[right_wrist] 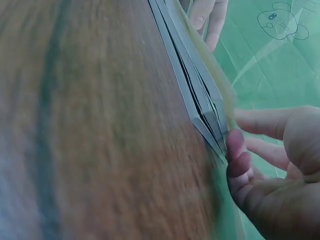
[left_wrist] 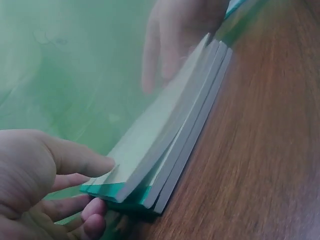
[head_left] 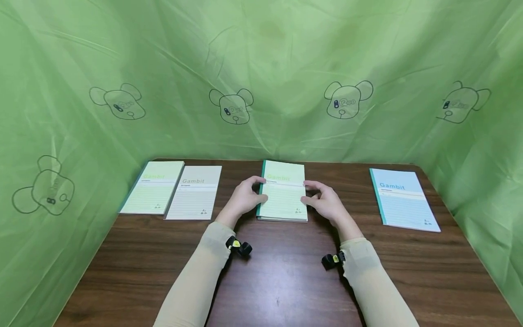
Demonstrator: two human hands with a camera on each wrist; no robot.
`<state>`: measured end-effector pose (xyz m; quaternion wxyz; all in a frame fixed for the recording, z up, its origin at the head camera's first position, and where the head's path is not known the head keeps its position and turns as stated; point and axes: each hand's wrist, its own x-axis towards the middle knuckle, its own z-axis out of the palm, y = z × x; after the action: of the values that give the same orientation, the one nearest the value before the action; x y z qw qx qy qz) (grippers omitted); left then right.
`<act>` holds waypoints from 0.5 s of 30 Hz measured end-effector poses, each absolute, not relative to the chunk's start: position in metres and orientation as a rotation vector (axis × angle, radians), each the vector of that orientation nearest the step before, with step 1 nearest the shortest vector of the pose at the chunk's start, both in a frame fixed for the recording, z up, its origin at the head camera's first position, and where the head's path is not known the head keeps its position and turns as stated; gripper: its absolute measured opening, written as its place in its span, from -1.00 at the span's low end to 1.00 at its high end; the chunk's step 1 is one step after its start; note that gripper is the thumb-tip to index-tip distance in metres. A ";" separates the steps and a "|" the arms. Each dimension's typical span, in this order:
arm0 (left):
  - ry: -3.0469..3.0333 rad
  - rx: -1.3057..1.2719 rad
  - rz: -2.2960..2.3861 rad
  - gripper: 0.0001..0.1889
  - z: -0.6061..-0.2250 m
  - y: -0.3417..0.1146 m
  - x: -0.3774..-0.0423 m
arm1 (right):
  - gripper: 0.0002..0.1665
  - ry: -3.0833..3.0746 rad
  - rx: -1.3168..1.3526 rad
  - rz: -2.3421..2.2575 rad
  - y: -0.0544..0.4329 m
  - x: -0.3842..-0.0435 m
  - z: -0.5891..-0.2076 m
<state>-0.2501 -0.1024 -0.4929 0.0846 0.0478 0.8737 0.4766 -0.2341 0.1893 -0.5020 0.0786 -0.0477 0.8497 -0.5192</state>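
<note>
A light green notebook (head_left: 284, 193) with a teal spine lies on top of a small stack in the middle of the table. My left hand (head_left: 247, 196) grips its spine side; in the left wrist view, the thumb (left_wrist: 92, 161) rests on the cover and curled fingers meet the spine. At the opposite edge, my right hand (head_left: 324, 202) holds the notebook between thumb and fingers. Page edges of several stacked notebooks (right_wrist: 192, 80) show in the right wrist view, slightly fanned apart. From the left side, the top notebook (left_wrist: 155, 135) sits at an angle to those beneath.
Toward the table's left stand out another light green notebook (head_left: 153, 188) and a greyish-white notebook (head_left: 193, 195), side by side. A blue notebook (head_left: 404, 200) lies near the right edge. Green curtain (head_left: 278, 54) with bear-face drawings surrounds the dark wooden table (head_left: 282, 272).
</note>
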 end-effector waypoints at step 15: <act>2.667 0.139 1.292 -0.28 -0.491 -0.099 -0.250 | -0.16 2.516 -0.193 -1.519 0.189 -0.232 -0.499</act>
<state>-0.2499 -0.0986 -0.4909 0.0874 0.0468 0.8956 0.4338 -0.2324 0.1895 -0.4992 0.0981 -0.0652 0.8502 -0.5131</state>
